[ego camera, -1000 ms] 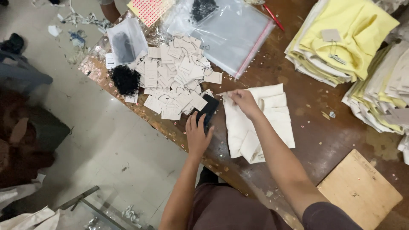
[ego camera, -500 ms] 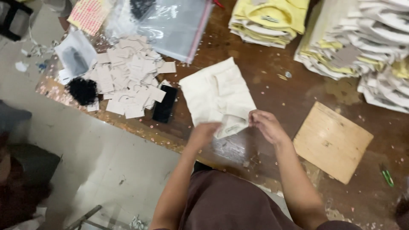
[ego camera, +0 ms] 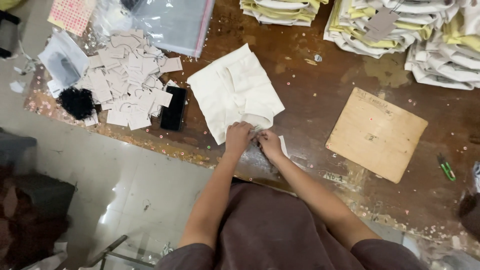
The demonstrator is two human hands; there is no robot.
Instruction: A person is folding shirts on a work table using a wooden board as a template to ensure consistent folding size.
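Both grips are closed: the left hand [ego camera: 238, 137] and the right hand [ego camera: 270, 144] pinch the near edge of the cream garment [ego camera: 234, 90], fingertips meeting at its lower hem. The two hands sit side by side, almost touching, at the tabletop's [ego camera: 310, 85] near edge. The garment lies flat and folded, stretching away from the hands toward 12 o'clock. A small white tag [ego camera: 284, 146] peeks out just beside the right hand, at its 3 o'clock.

At 9 o'clock from the garment, a black phone [ego camera: 173, 108] lies just beside it. Further out at 9 o'clock, a heap of paper tags [ego camera: 127, 75] spreads wide, with a black string bundle [ego camera: 76, 102] at its far side. At 11 o'clock, a clear plastic bag [ego camera: 170, 22] rests. At 3 o'clock from the hands, a wooden board [ego camera: 376, 134] lies flat, well apart. Green snips [ego camera: 446, 167] sit beyond it, near the right edge. At 1 o'clock, stacks of folded clothes [ego camera: 400, 30], white and yellow, line the far side.
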